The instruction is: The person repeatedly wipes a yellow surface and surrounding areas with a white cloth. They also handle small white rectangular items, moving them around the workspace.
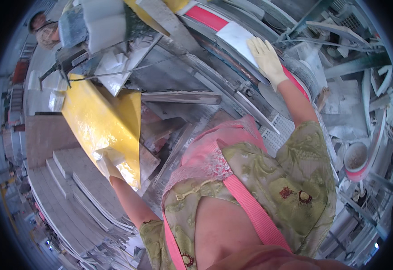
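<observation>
A long yellow sheet (98, 123), glossy and gently curved like a moulded panel, is held at its lower corner by the left hand (109, 163). The hand is covered by a pale, wrinkled glove, and its fingers are closed over the sheet's near edge, so the sheet runs up and away from the grip toward the upper left. Wet-looking reflections are seen on the yellow surface, and its right edge is straight and sharp.

The right hand (265, 58), also in a pale glove, is laid flat with fingers spread on a white and red curved panel (232, 33). Nothing is gripped by it; the palm is pressed on the white part, with a red band just beyond the fingertips and another red strip beside the wrist. The panel is smooth and arched, lying across a grey, dust-coated machine frame (214, 85) made of metal bars.

Between the 2 hands, grey flat slabs (178, 96) are seen below the frame, matt and powdery. A white perforated grate (279, 132) lies beneath the right forearm. At lower left, stacked pale corrugated sheets (66, 189) are laid in stepped rows. A round bucket (356, 159) with a red band stands well apart at right. Another person (46, 29) is partly seen at upper left.
</observation>
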A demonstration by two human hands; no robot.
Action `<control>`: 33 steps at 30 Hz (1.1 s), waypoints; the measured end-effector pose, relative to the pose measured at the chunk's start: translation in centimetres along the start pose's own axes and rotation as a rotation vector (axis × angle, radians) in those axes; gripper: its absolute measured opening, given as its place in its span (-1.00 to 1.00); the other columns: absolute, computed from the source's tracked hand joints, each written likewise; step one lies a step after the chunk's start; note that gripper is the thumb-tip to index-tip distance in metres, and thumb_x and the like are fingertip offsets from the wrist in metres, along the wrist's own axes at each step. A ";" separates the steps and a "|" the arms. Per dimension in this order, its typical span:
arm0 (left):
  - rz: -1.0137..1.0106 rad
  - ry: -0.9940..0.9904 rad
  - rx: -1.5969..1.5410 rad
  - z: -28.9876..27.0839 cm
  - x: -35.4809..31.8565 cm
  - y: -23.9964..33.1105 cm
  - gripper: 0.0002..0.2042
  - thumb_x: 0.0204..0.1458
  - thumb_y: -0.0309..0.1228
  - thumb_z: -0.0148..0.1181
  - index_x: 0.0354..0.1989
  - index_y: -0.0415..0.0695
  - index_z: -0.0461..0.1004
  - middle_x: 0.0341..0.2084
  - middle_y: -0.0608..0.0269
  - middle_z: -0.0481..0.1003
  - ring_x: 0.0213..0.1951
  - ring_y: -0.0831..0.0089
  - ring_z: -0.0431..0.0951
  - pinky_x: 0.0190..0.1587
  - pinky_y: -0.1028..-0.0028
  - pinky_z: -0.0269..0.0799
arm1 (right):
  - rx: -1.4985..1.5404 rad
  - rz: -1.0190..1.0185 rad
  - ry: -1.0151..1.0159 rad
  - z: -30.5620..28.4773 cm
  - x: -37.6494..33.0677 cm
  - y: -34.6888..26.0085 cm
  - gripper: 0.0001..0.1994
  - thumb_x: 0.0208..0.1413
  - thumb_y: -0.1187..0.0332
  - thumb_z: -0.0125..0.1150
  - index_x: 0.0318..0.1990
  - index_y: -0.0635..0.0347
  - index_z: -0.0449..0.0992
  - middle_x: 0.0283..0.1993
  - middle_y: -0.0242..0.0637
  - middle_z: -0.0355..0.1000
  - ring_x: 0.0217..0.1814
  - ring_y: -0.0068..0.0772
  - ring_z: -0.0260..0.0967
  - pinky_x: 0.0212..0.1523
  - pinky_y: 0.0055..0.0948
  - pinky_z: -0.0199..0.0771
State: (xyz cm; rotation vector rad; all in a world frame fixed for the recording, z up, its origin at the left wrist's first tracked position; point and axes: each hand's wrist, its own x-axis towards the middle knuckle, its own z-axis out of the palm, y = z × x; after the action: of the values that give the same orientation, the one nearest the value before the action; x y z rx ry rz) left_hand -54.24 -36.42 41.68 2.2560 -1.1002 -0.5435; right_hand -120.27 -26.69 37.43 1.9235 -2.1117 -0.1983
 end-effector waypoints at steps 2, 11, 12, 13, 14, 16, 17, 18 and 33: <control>0.019 0.001 0.025 0.0 0.8 -0.4 -0.38 0.11 -0.13 0.09 0.22 -0.41 0.34 0.05 -0.27 0.50 0.13 -0.06 0.50 0.15 0.16 0.42 | 0.026 -0.013 0.102 1.4 -0.1 0.2 -0.31 0.18 0.44 0.10 0.50 0.14 0.11 0.57 -0.15 0.08 0.62 -0.19 -0.04 0.61 -0.22 -0.10; -0.097 0.025 -0.003 -1.0 -0.2 0.1 -0.33 0.01 -0.15 0.11 0.23 -0.42 0.34 0.11 -0.38 0.46 0.21 -0.18 0.45 0.21 0.14 0.36 | -0.035 -0.201 0.135 0.7 5.1 2.0 -0.33 0.13 0.38 0.14 0.43 0.35 0.19 0.46 -0.03 0.23 0.55 -0.15 0.12 0.57 -0.14 0.01; -0.088 0.039 -0.020 -1.1 -0.6 0.6 -0.33 0.01 -0.16 0.11 0.23 -0.42 0.34 0.11 -0.37 0.47 0.20 -0.17 0.45 0.21 0.14 0.35 | -0.076 -0.219 0.068 0.5 5.8 1.8 -0.29 0.12 0.34 0.19 0.44 0.35 0.18 0.47 -0.03 0.22 0.56 -0.16 0.10 0.57 -0.13 -0.01; -0.100 0.054 -0.030 -1.3 -0.9 1.0 -0.33 0.01 -0.16 0.11 0.23 -0.42 0.33 0.10 -0.35 0.47 0.20 -0.16 0.46 0.21 0.14 0.35 | 0.079 -0.178 0.000 0.4 6.1 1.5 -0.12 0.05 0.19 0.35 0.48 0.33 0.09 0.53 -0.06 0.13 0.61 -0.19 0.00 0.60 -0.12 -0.09; -0.106 0.054 -0.040 -1.3 -1.3 1.4 -0.33 0.01 -0.17 0.11 0.23 -0.42 0.33 0.10 -0.33 0.48 0.19 -0.15 0.47 0.22 0.14 0.35 | -0.011 -0.200 -0.003 0.4 6.4 1.4 -0.08 0.02 0.17 0.39 0.49 0.32 0.07 0.54 -0.06 0.11 0.62 -0.18 -0.02 0.61 -0.12 -0.12; -0.122 0.040 -0.076 -1.5 -1.7 2.0 -0.34 0.01 -0.17 0.11 0.24 -0.41 0.32 0.10 -0.31 0.48 0.18 -0.15 0.47 0.21 0.14 0.35 | -0.157 -0.208 -0.105 0.7 6.8 1.3 0.01 -0.04 0.12 0.46 0.50 0.32 0.03 0.57 -0.06 0.06 0.65 -0.18 -0.08 0.63 -0.12 -0.17; -0.124 0.031 -0.091 -1.5 -1.8 2.1 -0.34 0.01 -0.17 0.11 0.24 -0.41 0.32 0.10 -0.30 0.48 0.18 -0.14 0.47 0.21 0.15 0.35 | -0.092 -0.182 -0.126 1.0 7.1 1.2 0.04 -0.09 0.18 0.47 0.52 0.32 -0.01 0.58 -0.07 0.03 0.67 -0.18 -0.13 0.65 -0.13 -0.21; -0.125 0.044 -0.075 -1.5 -1.9 2.2 -0.35 0.00 -0.17 0.15 0.21 -0.40 0.35 0.07 -0.30 0.50 0.14 -0.11 0.51 0.16 0.15 0.40 | -0.104 -0.172 -0.101 1.3 7.4 1.2 0.05 -0.10 0.20 0.47 0.52 0.33 -0.01 0.58 -0.07 0.04 0.67 -0.17 -0.13 0.64 -0.13 -0.21; 0.284 0.096 0.248 0.8 3.1 -4.7 -0.67 0.12 -0.23 0.14 -0.10 -0.26 0.54 -0.17 -0.18 0.57 -0.05 -0.08 0.58 0.02 0.11 0.50 | 0.309 0.047 -0.010 -5.7 13.3 -1.9 -0.64 0.20 0.03 0.24 -0.15 0.17 0.57 -0.34 0.03 0.60 -0.24 0.08 0.60 -0.18 0.00 0.54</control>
State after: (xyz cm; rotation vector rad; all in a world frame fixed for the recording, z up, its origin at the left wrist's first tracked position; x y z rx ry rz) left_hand -50.21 -36.83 37.69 2.2470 -1.4741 -0.1889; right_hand -117.81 -39.60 43.85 2.0351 -2.3033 0.1374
